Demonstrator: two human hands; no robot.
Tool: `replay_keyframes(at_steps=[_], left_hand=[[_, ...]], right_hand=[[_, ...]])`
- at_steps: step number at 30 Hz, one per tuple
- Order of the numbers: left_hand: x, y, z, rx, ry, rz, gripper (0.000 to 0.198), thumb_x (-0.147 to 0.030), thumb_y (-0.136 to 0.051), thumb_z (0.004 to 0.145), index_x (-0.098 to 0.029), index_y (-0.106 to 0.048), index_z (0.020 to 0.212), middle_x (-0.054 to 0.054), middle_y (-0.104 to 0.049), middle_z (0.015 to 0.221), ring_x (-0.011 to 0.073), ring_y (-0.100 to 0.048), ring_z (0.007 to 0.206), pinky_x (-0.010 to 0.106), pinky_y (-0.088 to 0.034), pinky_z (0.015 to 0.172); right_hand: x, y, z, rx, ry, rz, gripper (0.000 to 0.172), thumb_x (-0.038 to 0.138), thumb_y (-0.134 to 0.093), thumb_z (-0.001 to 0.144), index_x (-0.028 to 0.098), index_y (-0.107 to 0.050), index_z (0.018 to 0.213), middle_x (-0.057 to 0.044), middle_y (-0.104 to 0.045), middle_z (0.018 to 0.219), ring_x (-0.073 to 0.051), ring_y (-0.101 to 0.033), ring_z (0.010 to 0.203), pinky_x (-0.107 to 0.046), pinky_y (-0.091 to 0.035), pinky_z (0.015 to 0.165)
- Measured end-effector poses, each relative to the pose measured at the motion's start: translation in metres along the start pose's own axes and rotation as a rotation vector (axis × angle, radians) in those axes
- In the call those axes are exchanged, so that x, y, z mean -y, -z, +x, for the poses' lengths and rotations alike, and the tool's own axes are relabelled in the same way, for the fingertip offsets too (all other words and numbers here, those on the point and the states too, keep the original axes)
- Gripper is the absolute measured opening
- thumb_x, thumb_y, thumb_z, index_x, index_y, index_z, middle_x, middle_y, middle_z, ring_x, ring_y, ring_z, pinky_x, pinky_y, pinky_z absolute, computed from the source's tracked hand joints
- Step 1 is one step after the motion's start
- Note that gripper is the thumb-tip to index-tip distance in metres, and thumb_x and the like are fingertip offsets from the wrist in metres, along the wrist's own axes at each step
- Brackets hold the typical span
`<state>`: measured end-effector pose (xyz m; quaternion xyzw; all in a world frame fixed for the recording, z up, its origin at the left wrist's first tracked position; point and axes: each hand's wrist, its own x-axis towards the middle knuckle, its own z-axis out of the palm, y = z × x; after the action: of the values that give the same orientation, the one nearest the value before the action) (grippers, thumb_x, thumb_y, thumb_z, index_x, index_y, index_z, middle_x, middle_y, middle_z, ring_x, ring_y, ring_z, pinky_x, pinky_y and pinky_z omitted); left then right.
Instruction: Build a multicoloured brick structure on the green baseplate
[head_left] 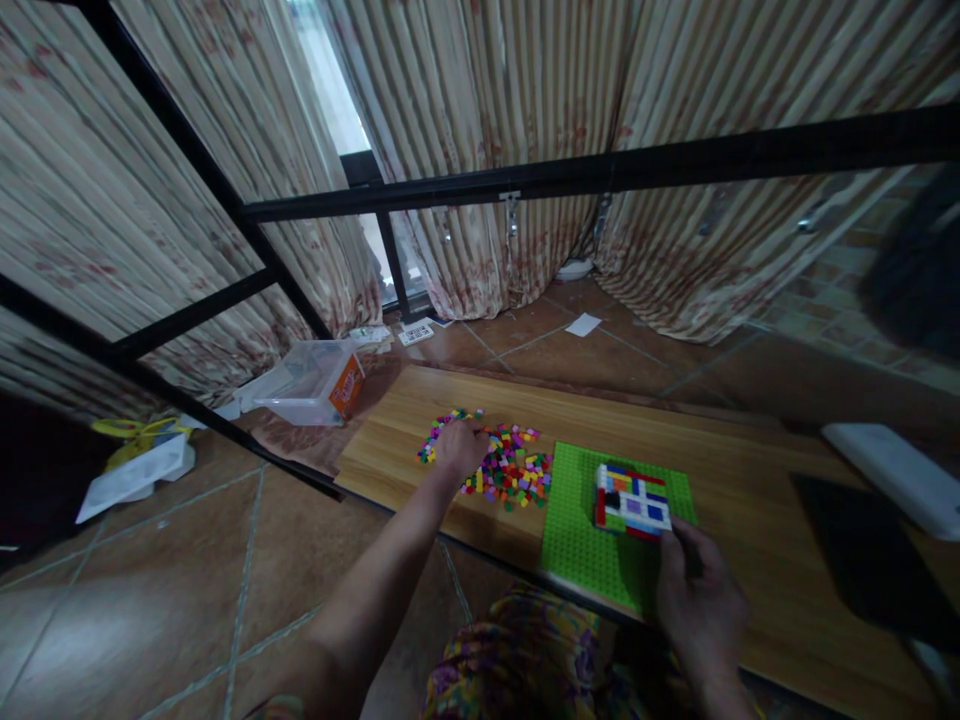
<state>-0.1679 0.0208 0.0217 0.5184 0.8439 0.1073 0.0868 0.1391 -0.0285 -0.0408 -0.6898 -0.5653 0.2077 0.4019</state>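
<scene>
My left hand (459,446) reaches into a pile of small coloured bricks (504,468) on a wooden board (750,470); its fingers curl down into the pile, and what they grip is hidden. A green baseplate (592,550) lies to the right of the pile. On it stands a low brick build (632,500) of red, white, blue and purple bricks. My right hand (697,590) rests at the near right edge of the baseplate, just in front of the build, fingers bent against the plate.
A clear plastic box (315,385) lies on its side on the tiled floor at the board's left end. A black metal frame (525,185) crosses in front of the curtains. A dark flat thing (862,560) and a white slab (892,465) lie at the board's right.
</scene>
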Motion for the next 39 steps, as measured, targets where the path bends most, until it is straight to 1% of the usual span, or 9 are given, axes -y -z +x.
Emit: replay_keyframes(at_steps=[6, 12, 17, 19, 23, 26, 29, 34, 39], left_hand=[[-0.003, 0.001, 0.006, 0.062, 0.011, 0.028, 0.030, -0.023, -0.049, 0.082, -0.022, -0.075, 0.095, 0.010, -0.074, 0.098, 0.0222, -0.066, 0.099, 0.028, -0.048, 0.086], [-0.002, -0.002, 0.006, 0.033, -0.006, 0.068, 0.029, -0.020, -0.044, 0.086, -0.019, -0.072, 0.095, 0.011, -0.073, 0.099, 0.0219, -0.066, 0.099, 0.028, -0.048, 0.084], [-0.002, 0.000, 0.001, -0.004, -0.007, 0.019, 0.029, -0.021, -0.042, 0.090, -0.015, -0.060, 0.112, 0.012, -0.071, 0.097, 0.0204, -0.067, 0.095, 0.028, -0.047, 0.080], [-0.003, 0.003, -0.002, -0.014, -0.018, -0.021, 0.028, -0.021, -0.040, 0.092, -0.015, -0.059, 0.113, 0.010, -0.071, 0.095, 0.0197, -0.067, 0.092, 0.027, -0.046, 0.078], [-0.007, 0.009, -0.009, -0.020, -0.113, -0.106, 0.024, -0.017, -0.043, 0.090, -0.019, -0.064, 0.102, 0.006, -0.071, 0.091, 0.0176, -0.065, 0.086, 0.026, -0.043, 0.075], [-0.011, 0.014, -0.014, 0.019, -0.213, -0.187, 0.023, -0.015, -0.044, 0.088, -0.019, -0.067, 0.090, 0.004, -0.070, 0.085, 0.0148, -0.063, 0.080, 0.023, -0.042, 0.072], [-0.017, 0.015, -0.019, 0.041, -0.271, -0.224, 0.024, -0.015, -0.044, 0.087, -0.018, -0.067, 0.080, 0.003, -0.068, 0.078, 0.0131, -0.060, 0.073, 0.022, -0.039, 0.067], [-0.029, 0.003, -0.027, 0.072, -0.332, -0.230, 0.025, -0.015, -0.045, 0.085, -0.018, -0.063, 0.069, 0.001, -0.064, 0.071, 0.0113, -0.054, 0.065, 0.022, -0.035, 0.062], [-0.034, -0.009, -0.033, 0.089, -0.337, -0.204, 0.026, -0.013, -0.044, 0.085, -0.019, -0.065, 0.071, 0.000, -0.062, 0.066, 0.0107, -0.052, 0.062, 0.021, -0.033, 0.060]], right_hand=[[0.001, 0.000, -0.001, -0.011, 0.007, 0.002, 0.047, 0.053, -0.044, 0.087, 0.017, -0.066, 0.110, -0.013, -0.069, 0.111, -0.030, -0.064, 0.102, -0.040, -0.048, 0.087], [0.001, 0.000, -0.002, -0.004, 0.032, 0.005, 0.047, 0.051, -0.044, 0.088, 0.016, -0.066, 0.109, -0.014, -0.069, 0.111, -0.030, -0.064, 0.101, -0.041, -0.048, 0.087], [0.001, 0.000, -0.001, -0.006, 0.041, 0.002, 0.048, 0.051, -0.043, 0.089, 0.015, -0.066, 0.111, -0.014, -0.069, 0.111, -0.030, -0.064, 0.100, -0.041, -0.048, 0.087], [0.000, -0.001, -0.001, -0.017, 0.058, 0.019, 0.048, 0.052, -0.044, 0.089, 0.014, -0.066, 0.110, -0.014, -0.069, 0.110, -0.029, -0.064, 0.099, -0.040, -0.048, 0.086], [0.000, -0.002, -0.001, -0.033, 0.081, 0.045, 0.047, 0.051, -0.044, 0.089, 0.015, -0.066, 0.109, -0.013, -0.069, 0.109, -0.028, -0.064, 0.099, -0.039, -0.048, 0.086], [0.000, -0.002, -0.001, -0.030, 0.065, 0.031, 0.047, 0.051, -0.044, 0.089, 0.015, -0.066, 0.109, -0.013, -0.069, 0.109, -0.028, -0.064, 0.099, -0.039, -0.047, 0.087], [0.000, -0.003, -0.001, -0.019, 0.054, 0.030, 0.047, 0.051, -0.043, 0.089, 0.015, -0.066, 0.110, -0.013, -0.069, 0.108, -0.028, -0.064, 0.099, -0.040, -0.047, 0.088], [-0.002, -0.004, 0.000, -0.025, 0.058, 0.048, 0.048, 0.052, -0.043, 0.089, 0.015, -0.065, 0.110, -0.014, -0.069, 0.109, -0.028, -0.064, 0.099, -0.040, -0.047, 0.088], [-0.001, -0.004, -0.001, -0.038, 0.082, 0.082, 0.044, 0.049, -0.044, 0.090, 0.016, -0.066, 0.109, -0.013, -0.069, 0.108, -0.026, -0.064, 0.099, -0.039, -0.047, 0.088]])
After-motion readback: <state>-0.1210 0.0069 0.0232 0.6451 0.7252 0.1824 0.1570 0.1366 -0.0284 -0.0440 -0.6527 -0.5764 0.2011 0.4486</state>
